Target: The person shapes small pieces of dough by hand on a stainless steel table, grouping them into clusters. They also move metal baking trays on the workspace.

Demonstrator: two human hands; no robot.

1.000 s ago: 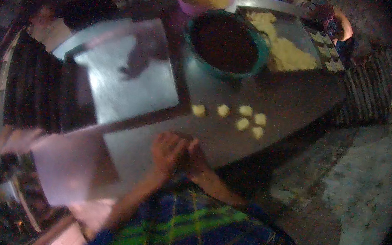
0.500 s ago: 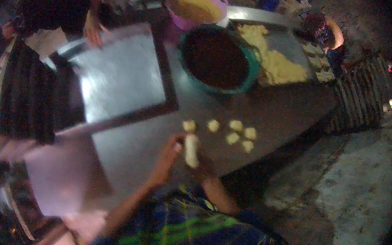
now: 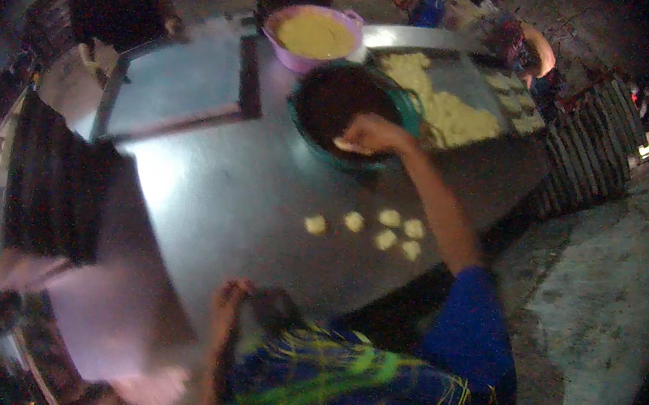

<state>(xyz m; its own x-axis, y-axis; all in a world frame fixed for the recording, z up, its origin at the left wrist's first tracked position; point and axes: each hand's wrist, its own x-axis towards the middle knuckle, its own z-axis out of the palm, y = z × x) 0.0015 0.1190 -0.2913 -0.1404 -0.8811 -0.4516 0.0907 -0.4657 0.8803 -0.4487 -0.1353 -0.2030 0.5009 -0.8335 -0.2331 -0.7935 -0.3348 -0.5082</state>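
My right hand (image 3: pixel 375 137) reaches over the near part of a teal basin (image 3: pixel 300 133) filled with a dark brown mass. Its fingers are curled, with a pale piece of dough (image 3: pixel 342 143) at the tips. Near the table's front edge, my left hand (image 3: pixel 229 295) is low and partly dark. Its fingers look drawn together; what they hold, if anything, does not show. Between my hands and the basin, several small pale dough pieces (image 3: pixel 387 241) lie on the metal table (image 3: pixel 262 196).
A purple basin (image 3: pixel 307 62) of yellow mass stands behind the teal one. At right rear is a tray of pale dough (image 3: pixel 452 117). Stacked dark trays (image 3: pixel 58 182) rise at left, corrugated ones (image 3: pixel 594 156) at right. Another person (image 3: pixel 120 3) is near a metal tray (image 3: pixel 178 88).
My right hand has left my left hand and moved up to the teal basin. The long dough piece is no longer between my hands. The metal tray has moved away toward the other person.
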